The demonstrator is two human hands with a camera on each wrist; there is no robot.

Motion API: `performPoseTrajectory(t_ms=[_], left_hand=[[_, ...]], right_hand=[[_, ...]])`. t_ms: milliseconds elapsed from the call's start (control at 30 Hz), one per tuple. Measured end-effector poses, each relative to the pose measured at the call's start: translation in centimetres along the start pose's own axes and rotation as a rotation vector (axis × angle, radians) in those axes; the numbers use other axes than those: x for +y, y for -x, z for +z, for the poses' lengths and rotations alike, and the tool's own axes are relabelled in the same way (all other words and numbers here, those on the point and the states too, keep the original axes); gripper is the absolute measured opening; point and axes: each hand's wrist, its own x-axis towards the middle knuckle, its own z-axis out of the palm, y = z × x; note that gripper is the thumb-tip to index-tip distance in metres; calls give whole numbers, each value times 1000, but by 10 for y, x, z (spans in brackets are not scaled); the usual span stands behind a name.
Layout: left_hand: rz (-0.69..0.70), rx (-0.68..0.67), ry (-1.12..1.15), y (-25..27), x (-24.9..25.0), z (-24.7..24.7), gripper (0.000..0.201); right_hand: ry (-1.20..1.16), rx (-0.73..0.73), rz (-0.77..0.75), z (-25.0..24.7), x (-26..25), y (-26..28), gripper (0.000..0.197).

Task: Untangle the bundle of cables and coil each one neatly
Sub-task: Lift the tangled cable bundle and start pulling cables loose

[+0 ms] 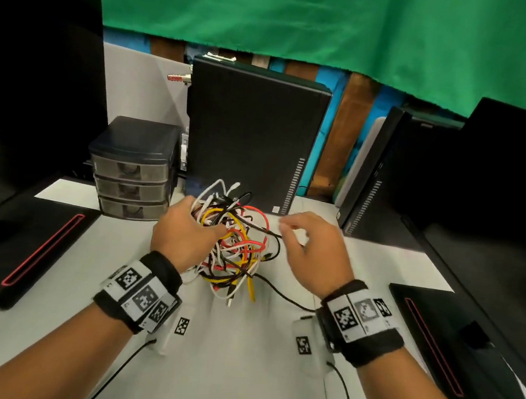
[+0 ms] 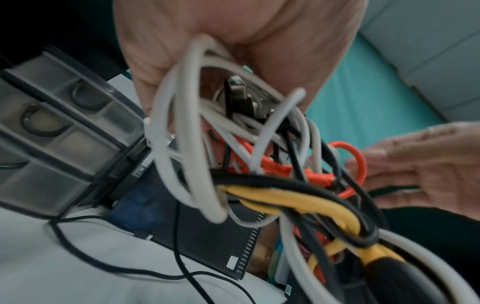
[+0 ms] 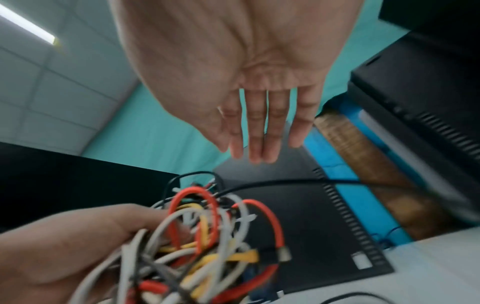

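Many cables are knotted in one bundle (image 1: 233, 245), lifted a little above the white counter (image 1: 236, 360) between both hands. The left hand (image 1: 182, 236) grips its white loops; the right hand (image 1: 312, 247), fingers straight and empty, is just beside it. Untangling is only starting, I judge: next the right hand must find one free end and draw it out gently.

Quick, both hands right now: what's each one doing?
Left hand: grips the cable bundle.
Right hand: open, fingers straight, holding nothing.

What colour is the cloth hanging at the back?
The cloth is green, clearest in the head view.
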Motion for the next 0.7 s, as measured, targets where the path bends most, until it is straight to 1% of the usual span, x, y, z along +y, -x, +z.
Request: performPoseTrajectory(t_ms=[33, 100, 167, 267, 333, 367, 433, 467, 500, 567, 600, 633, 667, 700], left_hand=[[31, -2, -11, 2, 2, 1, 26], [85, 5, -50, 6, 5, 2, 27], [110, -1, -78, 8, 5, 3, 27], [91, -18, -72, 6, 2, 4, 25], [69, -25, -69, 2, -2, 3, 23], [53, -24, -67, 0, -3, 2, 23], [13, -11, -66, -7, -8, -2, 23], [-8, 2, -72, -11, -11, -4, 24], [-29, 16, -80, -15, -15, -8, 25], [-72, 46, -96, -21, -21, -16, 26], [-90, 70, -105, -24, -24, -20, 28], [-100, 94, -117, -26, -27, -23, 30], [-101, 113, -132, -27, -28, -24, 31], [-93, 125, -142, -27, -28, -25, 32]], right_hand=[[6, -52, -27, 3, -8, -3, 25], [108, -163, -45, 11, -16, -6, 30], [229, -202, -87, 16, -16, -9, 26], [264, -207, -104, 13, -10, -9, 26], [326, -140, -125, 7, -5, -7, 29], [339, -57, -139, 2, -1, -5, 28], [235, 169, -101, -10, 8, -1, 21], [151, 265, -31, -18, 20, 0, 18], [66, 343, 73, -26, 32, -1, 16], [-109, 487, 347, -47, 68, -2, 18], [-185, 535, 488, -57, 85, -3, 18], [-221, 521, 621, -65, 99, -3, 17], [-184, 435, 731, -68, 105, -1, 17], [-93, 305, 789, -66, 107, 1, 23]])
